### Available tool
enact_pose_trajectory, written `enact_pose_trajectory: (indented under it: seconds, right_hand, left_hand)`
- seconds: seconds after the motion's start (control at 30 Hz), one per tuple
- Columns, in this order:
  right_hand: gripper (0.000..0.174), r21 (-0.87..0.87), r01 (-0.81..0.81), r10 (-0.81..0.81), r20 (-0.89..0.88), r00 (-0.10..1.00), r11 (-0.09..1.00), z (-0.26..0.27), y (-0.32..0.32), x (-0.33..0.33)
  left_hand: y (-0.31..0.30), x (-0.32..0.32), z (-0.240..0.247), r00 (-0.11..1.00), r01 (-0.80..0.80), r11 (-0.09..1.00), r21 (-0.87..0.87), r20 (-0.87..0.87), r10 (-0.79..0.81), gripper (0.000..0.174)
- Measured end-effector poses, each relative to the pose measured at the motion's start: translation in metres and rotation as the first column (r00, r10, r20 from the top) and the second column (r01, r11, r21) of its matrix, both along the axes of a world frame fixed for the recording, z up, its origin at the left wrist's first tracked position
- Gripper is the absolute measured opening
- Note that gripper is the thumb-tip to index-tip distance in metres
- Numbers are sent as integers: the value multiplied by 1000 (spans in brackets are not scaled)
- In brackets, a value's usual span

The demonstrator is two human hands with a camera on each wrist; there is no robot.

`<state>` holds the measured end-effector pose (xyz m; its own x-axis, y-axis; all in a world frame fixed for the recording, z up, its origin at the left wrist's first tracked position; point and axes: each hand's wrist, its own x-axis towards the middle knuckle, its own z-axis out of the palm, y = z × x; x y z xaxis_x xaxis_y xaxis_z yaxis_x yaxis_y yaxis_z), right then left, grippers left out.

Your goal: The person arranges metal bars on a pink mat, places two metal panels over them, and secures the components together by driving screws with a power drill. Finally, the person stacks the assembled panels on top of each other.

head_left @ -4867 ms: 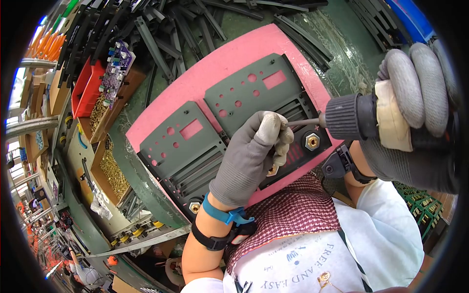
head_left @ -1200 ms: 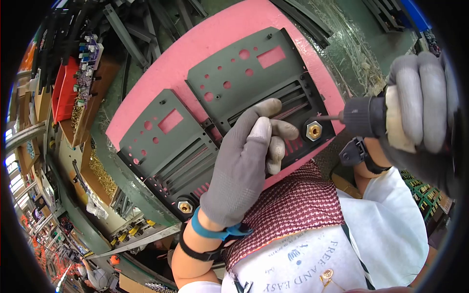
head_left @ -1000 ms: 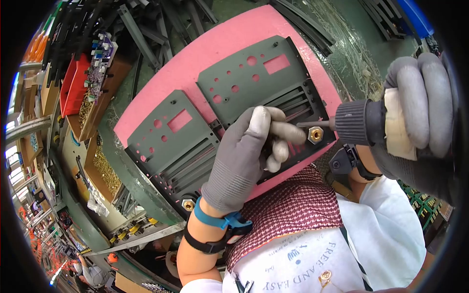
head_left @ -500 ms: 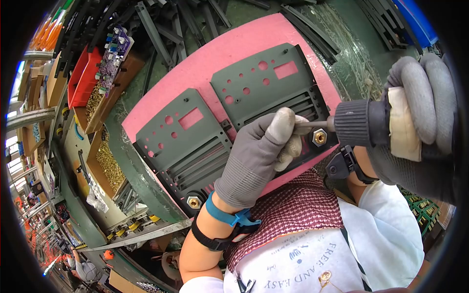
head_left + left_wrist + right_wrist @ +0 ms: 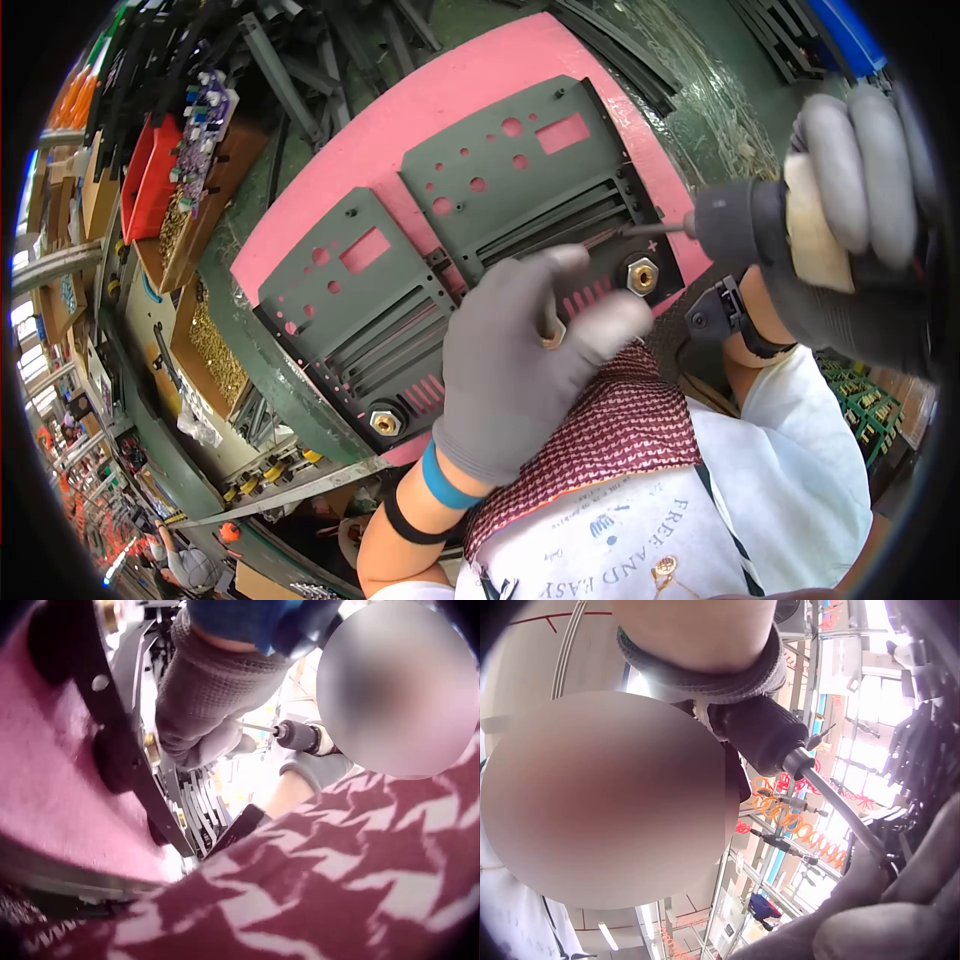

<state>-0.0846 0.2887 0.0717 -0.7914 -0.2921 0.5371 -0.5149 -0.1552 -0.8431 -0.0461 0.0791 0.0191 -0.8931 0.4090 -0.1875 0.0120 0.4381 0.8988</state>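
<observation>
My gloved right hand grips a power screwdriver, its ridged black nose wrapped with beige tape behind. The thin bit points left over the right-hand dark metal panel. My gloved left hand, blurred, hovers over the lower part of the panels, thumb and forefinger apart; its palm is hidden. Between them shows a brass fitting. Another brass fitting with a hex nut sits below the bit. A second dark panel lies to the left, with its own brass fitting.
Both panels lie on a pink foam pad on a green bench. Boxes of small brass parts, a red bin and a purple circuit board stand at left. Dark metal strips are heaped at the back.
Half a second ago my left fingers were pinched at the bit's tip. They have come away, down and left, and spread. The screwdriver has risen slightly; the panels stay put.
</observation>
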Motion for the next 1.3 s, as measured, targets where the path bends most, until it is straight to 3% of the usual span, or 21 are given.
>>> enact_pose_trajectory:
  seconds: [0.07,0.1,0.13,0.17,0.37,0.73,0.8,0.87,1.0,1.03,1.3]
  right_hand:
    - [31,-1,37,-37,19,999,999,-5,38,0]
    - [31,-2,54,-54,27,998,999,-6,33,7]
    - [31,-3,69,-69,35,997,998,-7,36,9]
    - [34,-127,30,-30,8,1000,991,-16,30,7]
    - [34,-35,43,-44,-20,999,998,-27,45,10]
    - [30,35,-10,11,-12,1000,999,-33,52,9]
    - [29,4,81,-81,82,993,997,-30,44,13]
    - [29,3,57,-57,96,994,998,-32,42,16]
    - [26,-47,31,-33,-33,999,998,-49,41,14]
    - [20,-59,145,-144,23,989,988,-49,39,22]
    - [14,-20,13,-13,-25,1000,1000,-42,40,15]
  left_hand:
    - [5,15,-15,894,221,935,-277,-325,-307,38]
    - [7,23,-21,892,232,934,-273,-322,-316,38]
    - [9,30,-26,810,260,885,-386,-411,-418,32]
    - [10,34,-29,708,270,825,-497,-478,-519,27]
    - [16,29,-37,660,315,857,-409,-554,-507,20]
    - [22,28,-40,694,310,862,-401,-524,-493,17]
    - [23,28,-42,710,288,884,-368,-538,-455,15]
    - [23,30,-41,714,333,867,-371,-501,-489,17]
    - [24,28,-40,724,370,852,-369,-461,-514,19]
    - [24,28,-41,720,363,857,-365,-474,-506,21]
    - [24,30,-39,726,356,856,-374,-466,-506,22]
